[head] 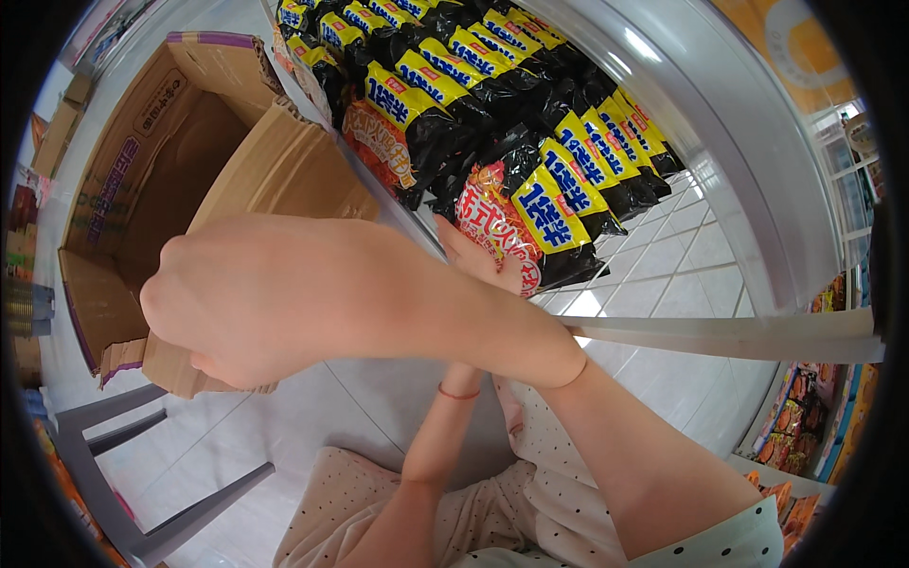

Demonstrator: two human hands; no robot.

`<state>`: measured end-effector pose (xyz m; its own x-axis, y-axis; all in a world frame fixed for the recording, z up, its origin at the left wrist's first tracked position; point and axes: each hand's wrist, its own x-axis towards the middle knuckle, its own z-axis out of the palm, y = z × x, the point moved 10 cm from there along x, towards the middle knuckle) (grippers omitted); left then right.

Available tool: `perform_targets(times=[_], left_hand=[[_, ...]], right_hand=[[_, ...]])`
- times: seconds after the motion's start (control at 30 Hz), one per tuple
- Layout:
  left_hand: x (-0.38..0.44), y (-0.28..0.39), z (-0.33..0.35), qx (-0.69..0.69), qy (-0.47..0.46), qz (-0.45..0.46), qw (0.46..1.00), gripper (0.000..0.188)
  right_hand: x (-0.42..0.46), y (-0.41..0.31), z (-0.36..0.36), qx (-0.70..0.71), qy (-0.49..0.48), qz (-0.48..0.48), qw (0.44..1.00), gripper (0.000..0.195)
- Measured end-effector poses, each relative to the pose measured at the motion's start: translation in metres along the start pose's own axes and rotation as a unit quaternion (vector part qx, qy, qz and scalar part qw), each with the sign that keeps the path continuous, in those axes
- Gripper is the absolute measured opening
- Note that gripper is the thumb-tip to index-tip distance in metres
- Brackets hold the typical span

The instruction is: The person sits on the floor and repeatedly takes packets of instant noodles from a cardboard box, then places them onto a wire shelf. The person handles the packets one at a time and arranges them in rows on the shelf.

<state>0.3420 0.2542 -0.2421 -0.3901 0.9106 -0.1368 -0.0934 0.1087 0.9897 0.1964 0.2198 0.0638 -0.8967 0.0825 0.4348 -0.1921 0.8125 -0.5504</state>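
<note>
My right hand [263, 302] reaches across to the left, above the cardboard box [277, 167]. Its back faces up and the fingers curl out of sight, so what they hold is hidden. Behind my right forearm, my left hand [469, 255] lies against the lower front of a black and yellow noodle pack [497, 220]. Part of this hand is covered, and a grip on the pack cannot be made out. More such packs [405, 92] stand in rows behind and beside it, on a white wire shelf [660, 248]. The box is open, with torn-looking flap edges.
A pale shelf rail [724, 337] runs to the right, below a curved light panel [710, 135]. A grey stool-like frame [163, 525] stands on the tiled floor [341, 412] at lower left. Other packaged goods [792, 419] fill shelving at the right.
</note>
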Motion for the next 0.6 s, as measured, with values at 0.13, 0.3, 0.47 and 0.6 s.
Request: perform_targets(times=[0.13,0.3,0.47,0.6], left_hand=[[-0.006,0.011,0.003,0.086,0.061,0.067,0.992,0.075],[0.014,0.026,0.023,0.125,0.075,0.115,0.983,0.082],[0.025,0.029,0.032,0.108,0.056,0.116,0.986,0.086],[0.028,0.032,0.018,0.284,0.043,0.131,0.949,0.085]], right_hand=[[0.001,0.002,0.016,0.008,-0.064,0.021,0.998,0.017],[-0.002,0.005,0.022,0.024,-0.056,0.014,0.998,0.017],[0.003,0.006,0.036,0.042,-0.055,0.009,0.998,0.016],[0.023,0.0,0.028,0.027,-0.047,0.013,0.998,0.013]])
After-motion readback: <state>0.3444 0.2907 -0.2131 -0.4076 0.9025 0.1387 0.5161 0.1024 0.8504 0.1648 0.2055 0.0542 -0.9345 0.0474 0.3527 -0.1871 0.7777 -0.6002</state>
